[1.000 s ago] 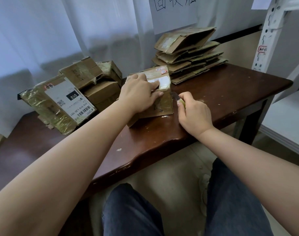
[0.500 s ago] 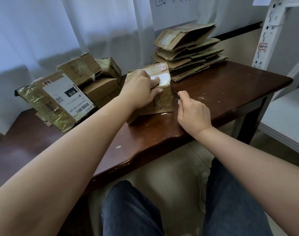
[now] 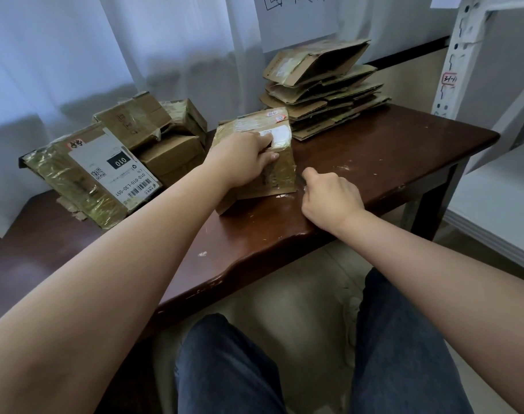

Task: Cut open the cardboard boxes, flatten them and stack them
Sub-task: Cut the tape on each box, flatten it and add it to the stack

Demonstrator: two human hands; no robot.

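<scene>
Brown and wrapped in shiny tape, a box (image 3: pixel 256 162) sat on the dark wood table (image 3: pixel 374 150). The left hand (image 3: pixel 243 161) lay on top of it. Its fingers curled over the top edge and its thumb pressed the front side, so it gripped the box and held it down.

Just to the right of that grip was the right hand (image 3: pixel 329 195). Its fingers were curled tight into a fist round a knife (image 3: pixel 300 183). Only a small dark bit of the knife showed past the knuckles. That bit was right at the box's lower right corner, but I could not tell if it touched the box.

Behind the right hand, farther back on the table, was a stack (image 3: pixel 323 91) of flat boxes. Well to the left of the left hand was a pile (image 3: pixel 153 135) of closed boxes. The front one had a big white label (image 3: pixel 114 168) with black lines on it.

Below both hands were the person's knees in blue jeans (image 3: pixel 225 369). White curtains (image 3: pixel 105 49) hung behind the table.
</scene>
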